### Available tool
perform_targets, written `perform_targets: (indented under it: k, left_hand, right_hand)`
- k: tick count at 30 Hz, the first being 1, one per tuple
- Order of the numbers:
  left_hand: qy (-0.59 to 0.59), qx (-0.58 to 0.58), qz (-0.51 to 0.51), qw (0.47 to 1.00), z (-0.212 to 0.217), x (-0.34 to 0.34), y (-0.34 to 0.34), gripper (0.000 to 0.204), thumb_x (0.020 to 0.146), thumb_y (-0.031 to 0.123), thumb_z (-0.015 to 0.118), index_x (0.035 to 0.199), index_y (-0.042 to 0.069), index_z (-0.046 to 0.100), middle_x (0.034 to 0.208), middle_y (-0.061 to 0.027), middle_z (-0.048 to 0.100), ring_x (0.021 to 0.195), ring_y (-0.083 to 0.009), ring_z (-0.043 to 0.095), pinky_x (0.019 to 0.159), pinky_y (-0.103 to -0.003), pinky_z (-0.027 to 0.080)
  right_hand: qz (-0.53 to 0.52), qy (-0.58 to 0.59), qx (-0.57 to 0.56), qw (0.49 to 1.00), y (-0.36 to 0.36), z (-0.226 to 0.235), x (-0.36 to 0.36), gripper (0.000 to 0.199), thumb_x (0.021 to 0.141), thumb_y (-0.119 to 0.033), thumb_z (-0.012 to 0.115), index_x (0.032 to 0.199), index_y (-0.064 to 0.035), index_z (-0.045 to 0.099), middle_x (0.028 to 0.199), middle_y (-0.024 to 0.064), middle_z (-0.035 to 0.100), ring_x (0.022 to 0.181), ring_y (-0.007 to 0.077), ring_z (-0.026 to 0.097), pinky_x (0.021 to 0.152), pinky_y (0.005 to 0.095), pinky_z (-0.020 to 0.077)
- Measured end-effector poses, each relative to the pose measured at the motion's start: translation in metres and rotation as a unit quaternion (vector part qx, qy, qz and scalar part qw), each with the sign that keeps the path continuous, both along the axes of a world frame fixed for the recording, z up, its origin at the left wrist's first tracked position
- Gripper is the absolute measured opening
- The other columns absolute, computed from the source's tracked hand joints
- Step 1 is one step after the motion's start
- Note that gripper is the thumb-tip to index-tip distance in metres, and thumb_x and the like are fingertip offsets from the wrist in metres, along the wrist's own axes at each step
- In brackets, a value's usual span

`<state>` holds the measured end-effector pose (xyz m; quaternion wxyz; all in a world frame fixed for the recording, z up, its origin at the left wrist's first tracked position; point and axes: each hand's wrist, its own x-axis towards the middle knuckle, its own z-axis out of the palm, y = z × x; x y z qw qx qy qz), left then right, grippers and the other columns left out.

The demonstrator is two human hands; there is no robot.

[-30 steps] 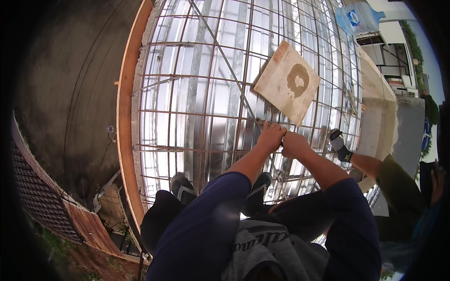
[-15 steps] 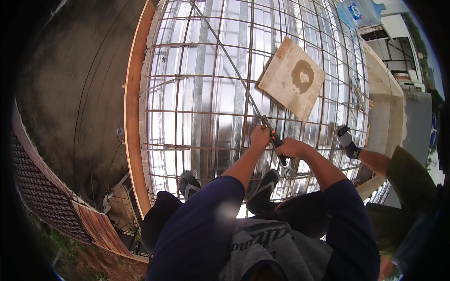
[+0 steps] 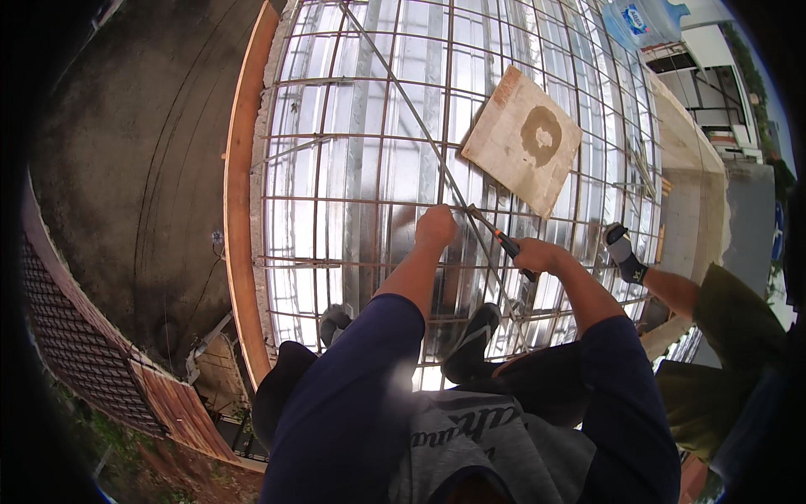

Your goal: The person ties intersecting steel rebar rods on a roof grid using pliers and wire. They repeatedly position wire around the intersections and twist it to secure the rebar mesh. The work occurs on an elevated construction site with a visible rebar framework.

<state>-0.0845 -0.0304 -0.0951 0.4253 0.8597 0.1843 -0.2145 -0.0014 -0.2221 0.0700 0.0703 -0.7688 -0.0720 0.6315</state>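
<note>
The right hand (image 3: 537, 254) grasps a slim metal tool with black-and-orange handles (image 3: 507, 244) over a brown steel-bar grid (image 3: 380, 201), at four o'clock from the left hand (image 3: 437, 225), which is curled; whether it pinches anything, I cannot tell. The tool should feel stiff, fairly light, best held by its handles.

square board (image 3: 502, 139) lay cornerwise, dark ring-shaped stain (image 3: 537, 149) on its face. translucent blue jug (image 3: 645, 25) was upper right. orange-brown timber plank (image 3: 242, 210) ran down the left side; dark tiled roof (image 3: 80, 336) and rusty sheet (image 3: 183, 412) beyond. co-worker's socked foot (image 3: 625, 254) was below the board, rightward.
</note>
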Motion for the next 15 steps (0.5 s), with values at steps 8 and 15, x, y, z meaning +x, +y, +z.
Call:
perform_targets:
  k: [8,15]
  left_hand:
    - [0.019,0.044,-0.054,0.997,0.040,-0.007,-0.032,0.019,0.082,0.013,0.052,0.091,0.002,0.064,0.092,-0.0199,0.066,0.091,-0.0371,0.065,0.078,-0.045,0.052]
    - [-0.029,0.011,-0.011,0.999,0.057,0.007,-0.055,0.019,0.082,0.017,0.056,0.091,0.003,0.064,0.093,-0.0191,0.067,0.088,-0.0333,0.067,0.074,-0.042,0.054]
  right_hand:
    - [-0.097,0.003,-0.023,0.995,-0.032,-0.001,0.014,0.041,0.068,-0.010,0.056,0.107,0.0023,0.054,0.079,0.0117,0.060,0.069,0.0228,0.061,0.056,0.0386,0.0542]
    - [-0.119,-0.019,-0.015,0.993,-0.045,-0.003,0.019,0.050,0.067,-0.010,0.055,0.116,0.0004,0.055,0.074,0.0091,0.060,0.064,0.0222,0.060,0.057,0.0380,0.0534]
